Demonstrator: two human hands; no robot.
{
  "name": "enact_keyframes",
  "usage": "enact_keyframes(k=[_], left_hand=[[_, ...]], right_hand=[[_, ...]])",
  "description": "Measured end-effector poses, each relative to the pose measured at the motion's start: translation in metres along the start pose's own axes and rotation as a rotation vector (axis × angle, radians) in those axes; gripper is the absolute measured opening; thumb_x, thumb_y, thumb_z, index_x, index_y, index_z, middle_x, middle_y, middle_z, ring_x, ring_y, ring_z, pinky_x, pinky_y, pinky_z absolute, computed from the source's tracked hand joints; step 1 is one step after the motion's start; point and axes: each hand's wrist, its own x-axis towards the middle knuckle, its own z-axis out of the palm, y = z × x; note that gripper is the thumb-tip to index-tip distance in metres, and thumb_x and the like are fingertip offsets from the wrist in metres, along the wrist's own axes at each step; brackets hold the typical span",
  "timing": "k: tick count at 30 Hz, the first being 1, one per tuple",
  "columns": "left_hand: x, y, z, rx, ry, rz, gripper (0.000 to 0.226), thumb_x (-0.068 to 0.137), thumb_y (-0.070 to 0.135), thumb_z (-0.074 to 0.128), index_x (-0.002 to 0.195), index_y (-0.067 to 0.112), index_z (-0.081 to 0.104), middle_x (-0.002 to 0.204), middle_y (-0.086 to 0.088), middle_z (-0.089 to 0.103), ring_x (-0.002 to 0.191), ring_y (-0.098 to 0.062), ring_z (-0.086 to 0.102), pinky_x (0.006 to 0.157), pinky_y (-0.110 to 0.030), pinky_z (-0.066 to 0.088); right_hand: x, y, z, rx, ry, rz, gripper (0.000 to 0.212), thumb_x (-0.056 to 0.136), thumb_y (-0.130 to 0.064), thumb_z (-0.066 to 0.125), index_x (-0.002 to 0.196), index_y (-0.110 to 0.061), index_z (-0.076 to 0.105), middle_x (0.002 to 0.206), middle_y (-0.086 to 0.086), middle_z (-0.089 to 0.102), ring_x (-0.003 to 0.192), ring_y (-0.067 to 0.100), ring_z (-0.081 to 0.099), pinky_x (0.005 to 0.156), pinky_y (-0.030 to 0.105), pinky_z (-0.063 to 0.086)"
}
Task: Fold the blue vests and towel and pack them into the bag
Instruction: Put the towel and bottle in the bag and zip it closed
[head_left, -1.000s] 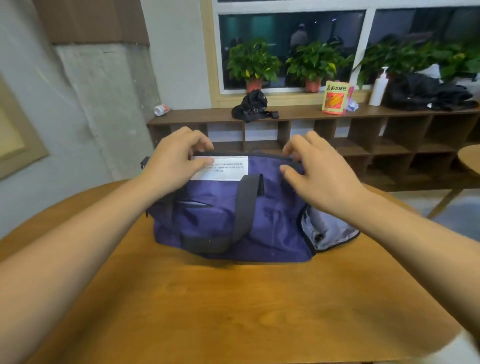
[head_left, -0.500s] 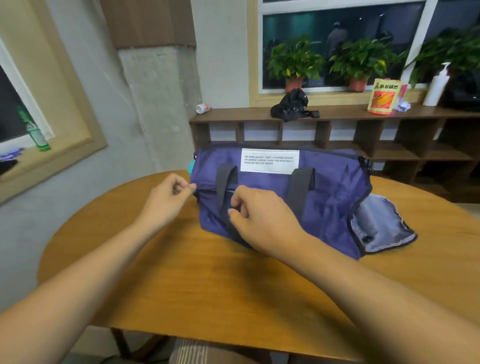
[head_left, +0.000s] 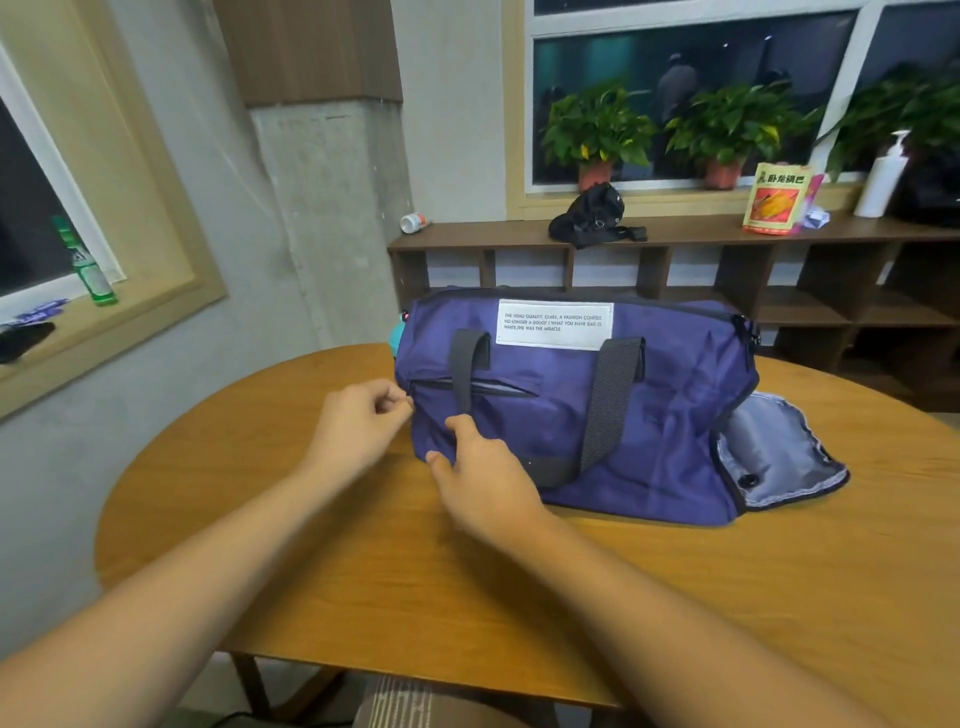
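- The left hand (head_left: 358, 423) extended from the lower left over the table (head_left: 363, 571), fingers curled and pinched together at the left end of the front pocket zipper (head_left: 475, 387). The pull itself was too small to make out.
- The right hand (head_left: 485, 486) lay palm-down against the lower front of the bag (head_left: 675, 415), just right of the left hand. Its fingers were loosely spread and pressed on the fabric, gripping nothing.
- One bag was present: purple-blue, upright on the far half of the round wooden table, with its top zipper (head_left: 691, 307) drawn along the upper edge.
- The bag carried one white text label (head_left: 554, 323) and two dark strap ends (head_left: 610, 400) running down its front face.
- One side flap (head_left: 779, 457) hung open at the bag's right end, grey lining exposed, resting on the table.
- A small teal item (head_left: 396, 335) showed behind the bag's left end; what it was could not be told.
- Neither vests nor towel could be seen outside the bag.
- The shelf unit (head_left: 675, 234) behind held one black pouch (head_left: 595, 215), one orange packet (head_left: 776, 200) and one white pump bottle (head_left: 883, 176).
- Three potted plants (head_left: 597, 135) stood on the window sill.
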Motion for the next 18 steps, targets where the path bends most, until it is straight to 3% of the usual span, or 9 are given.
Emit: enact_keyframes(k=[4,7,10,12,15,18], left_hand=[[-0.004,0.009,-0.006,0.031,0.036,0.159,0.026,0.085,0.022,0.082,0.094,0.031,0.059,0.085,0.009,0.063,0.072,-0.009,0.059,0.068,-0.033,0.05],[-0.006,0.023,-0.007,0.103,-0.04,0.408,0.05,0.084,0.016,0.081,0.122,0.037,0.056,0.101,0.013,0.054,0.079,-0.01,0.057,0.073,-0.035,0.053],[-0.003,0.036,-0.006,0.359,-0.121,0.661,0.06,0.087,0.018,0.076,0.14,0.037,0.055,0.112,0.011,0.047,0.091,-0.013,0.055,0.078,-0.033,0.05],[0.001,0.04,-0.004,0.481,-0.12,0.776,0.058,0.086,0.017,0.075,0.14,0.034,0.059,0.108,0.007,0.046,0.088,-0.017,0.05,0.075,-0.035,0.046],[0.008,0.045,-0.002,0.581,-0.102,0.906,0.044,0.081,0.01,0.074,0.122,0.027,0.069,0.098,0.002,0.044,0.081,-0.022,0.046,0.066,-0.04,0.041],[0.014,0.048,-0.007,0.669,-0.09,0.988,0.021,0.079,0.009,0.074,0.095,0.023,0.069,0.092,0.002,0.041,0.078,-0.022,0.041,0.063,-0.039,0.034]], right_hand=[[-0.013,0.013,-0.011,-0.298,0.132,-0.18,0.029,0.108,-0.04,0.045,0.131,-0.022,0.043,0.101,0.011,0.071,0.091,0.042,0.068,0.068,0.045,0.05],[-0.024,0.02,-0.023,-0.451,0.185,-0.305,0.028,0.107,-0.037,0.046,0.129,-0.021,0.044,0.088,0.009,0.07,0.076,0.042,0.065,0.057,0.043,0.042],[-0.039,0.026,-0.042,-0.658,0.254,-0.395,0.029,0.092,-0.035,0.067,0.113,-0.018,0.054,0.06,0.003,0.061,0.047,0.035,0.055,0.044,0.033,0.012],[-0.044,0.035,-0.057,-0.786,0.202,-0.351,0.035,0.074,-0.03,0.084,0.093,-0.017,0.058,0.046,0.002,0.051,0.034,0.032,0.04,0.049,0.029,-0.002],[-0.044,0.056,-0.076,-0.929,0.133,-0.329,0.049,0.048,-0.018,0.092,0.075,-0.016,0.051,0.04,0.0,0.04,0.032,0.027,0.015,0.051,0.026,-0.005],[-0.045,0.068,-0.094,-0.973,0.095,-0.367,0.056,0.027,-0.004,0.09,0.063,-0.017,0.05,0.038,-0.001,0.04,0.026,0.024,0.034,0.052,0.024,-0.005]])
